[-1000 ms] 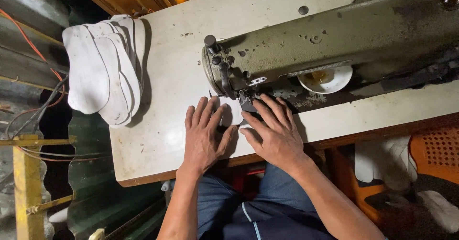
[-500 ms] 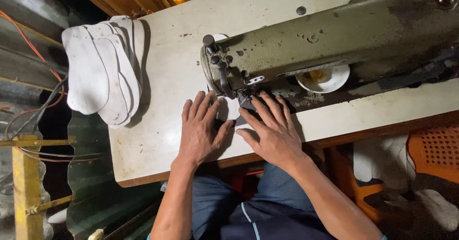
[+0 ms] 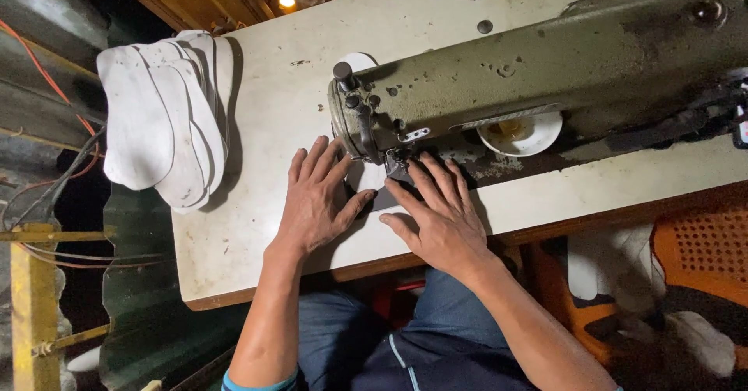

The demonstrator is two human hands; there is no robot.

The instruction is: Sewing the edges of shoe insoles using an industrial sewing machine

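Hands lie flat on a white fabric piece at the needle end of an olive-green sewing machine. The left hand presses down just left of the machine's needle, fingers spread and extended, palm on the piece, gripping nothing. The right hand rests just in front of and right of the needle, fingers likewise open and stretched toward the presser foot, fingertips touching a dark piece at the foot; it too pinches nothing, only holds the work down.

The white fabric piece sits directly under and in front of the needle, between the two hands, mostly covered by them. Another part of it, or a second white piece, shows beyond the machine's head, so its long axis seems to run from the person's side away past the needle, though the machine hides the middle. From both sets of fingers the seam point lies ahead, toward the machine; the right fingertips are nearer to the needle than the left ones.

Left of the machine, well apart from the hands, a stack of white sole-shaped pieces hangs over the edge of the pale table. Under the machine's arm, right of the needle, sits a small white dish.
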